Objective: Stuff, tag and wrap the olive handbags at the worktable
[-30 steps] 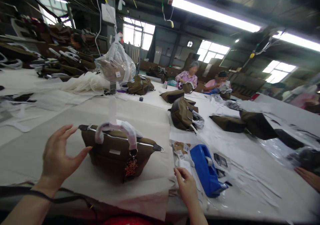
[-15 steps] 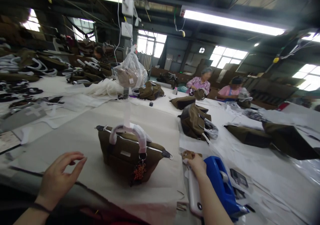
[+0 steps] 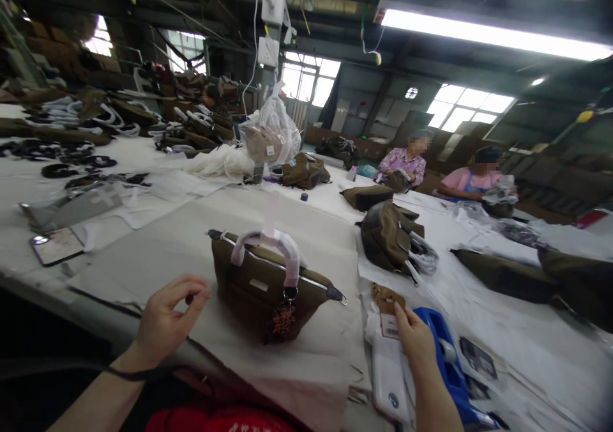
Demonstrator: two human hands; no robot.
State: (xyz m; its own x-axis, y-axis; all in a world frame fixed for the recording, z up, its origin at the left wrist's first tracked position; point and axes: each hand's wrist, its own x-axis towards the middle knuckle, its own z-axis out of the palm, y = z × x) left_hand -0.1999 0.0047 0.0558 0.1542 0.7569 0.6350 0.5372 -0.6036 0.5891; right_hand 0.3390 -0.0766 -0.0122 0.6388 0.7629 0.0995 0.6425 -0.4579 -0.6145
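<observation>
An olive-brown handbag stands upright on the paper-covered table in front of me. Its handles are wrapped in white, and an orange-and-black charm hangs from one handle's ring. My left hand is in the air left of the bag, fingers loosely curved and apart, with nothing in it. To the bag's right, my right hand pinches a brown hang tag with a white barcode label. Under the tag lies a white phone, beside a blue plastic tool.
More olive bags lie along the table's right side. A clear plastic bag hangs at the pole. Another phone rests on the left. Two people work across the table. Bags with white handles are piled far left.
My right hand has lifted the brown tag so that its white label shows. The left hand has come nearer the handbag. The view has shifted, so the scene sits further right.
</observation>
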